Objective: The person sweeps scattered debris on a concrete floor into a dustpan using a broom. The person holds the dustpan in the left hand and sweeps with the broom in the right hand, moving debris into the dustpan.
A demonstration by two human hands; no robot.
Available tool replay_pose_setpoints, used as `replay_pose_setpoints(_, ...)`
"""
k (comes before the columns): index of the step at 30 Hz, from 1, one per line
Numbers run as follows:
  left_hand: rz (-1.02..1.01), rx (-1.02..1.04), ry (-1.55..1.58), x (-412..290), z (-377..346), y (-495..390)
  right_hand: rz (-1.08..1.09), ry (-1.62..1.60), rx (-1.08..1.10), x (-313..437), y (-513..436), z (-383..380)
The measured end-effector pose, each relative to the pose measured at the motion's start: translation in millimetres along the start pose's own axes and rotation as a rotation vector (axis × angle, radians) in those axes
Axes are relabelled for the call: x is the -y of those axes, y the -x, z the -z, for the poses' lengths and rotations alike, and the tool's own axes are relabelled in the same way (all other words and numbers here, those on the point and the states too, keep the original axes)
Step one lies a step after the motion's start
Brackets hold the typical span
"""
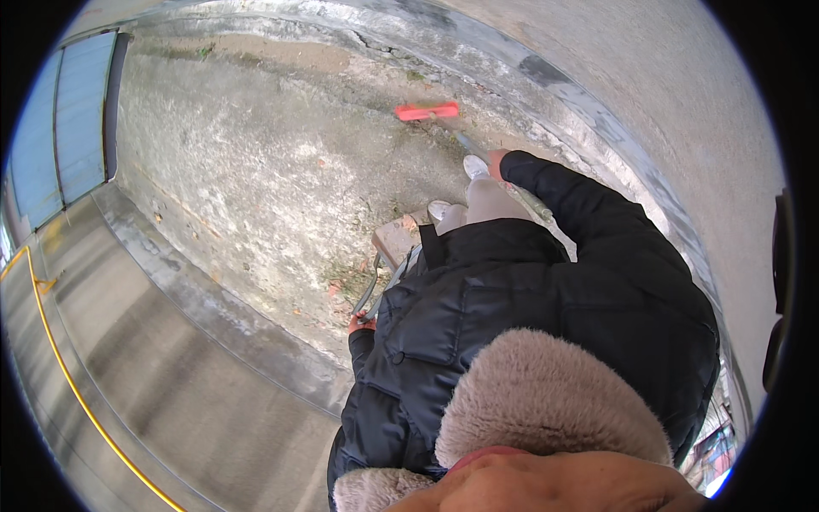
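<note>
My right hand (496,164) is closed round the pale handle of a broom (427,112). Its red head rests on or just over the rough concrete ground, beyond my shoes, and looks slightly blurred. Low beside my left side, my left hand (362,322) grips the grey handle of a worn, box-shaped dustpan (395,238). The dustpan is beside my left shoe, partly hidden by my dark jacket. Dry leaves and bits of debris (345,281) lie on the ground near it.
A wall (672,83) with a cracked concrete edge at its foot runs along my right. To my left stands another wall (211,333) with a yellow pipe (77,390). A blue metal door or gate (80,121) is at the far left. Scattered leaves lie on the ground.
</note>
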State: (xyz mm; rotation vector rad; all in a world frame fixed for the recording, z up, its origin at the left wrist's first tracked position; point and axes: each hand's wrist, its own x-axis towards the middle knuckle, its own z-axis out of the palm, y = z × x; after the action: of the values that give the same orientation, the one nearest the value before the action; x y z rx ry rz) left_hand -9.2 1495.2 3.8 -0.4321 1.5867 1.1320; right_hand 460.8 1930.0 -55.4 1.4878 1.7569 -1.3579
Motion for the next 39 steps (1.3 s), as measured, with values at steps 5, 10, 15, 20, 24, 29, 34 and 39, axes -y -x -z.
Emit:
replay_pose_setpoints(5, 0.07, -0.052, 0.186, 25, -7, 5, 0.114, 0.157, -0.121, 32, -72, 15)
replay_pose_setpoints(10, 0.01, -0.197, 0.006, 7, -52, 44, 0.09, 0.251, -0.193, 35, -145, -14)
replay_pose_setpoints(15, -0.039, -0.164, 0.125, 2, -57, 41, 0.061, 0.085, 0.093, 10, -64, -17)
replay_pose_setpoints(20, 0.0, -0.267, 0.06, 3, -45, 26, 0.06, -0.076, 0.046, 13, 12, 4)
replay_pose_setpoints(24, -0.003, -0.17, 0.036, -2, -53, 14, -0.059, -0.046, -0.041, 30, -5, -13)
replay_pose_setpoints(29, -0.003, -0.03, 0.074, -12, -60, 6, -0.168, -0.012, 0.222, 21, -21, -43)
replay_pose_setpoints(34, 0.057, -0.127, 0.012, 0, -37, 4, -0.112, -0.288, 0.037, -40, 11, -47)
replay_pose_setpoints(39, 0.109, -0.016, -0.154, 13, -12, -2, -0.02, 0.376, 0.403, -36, 3, -62)
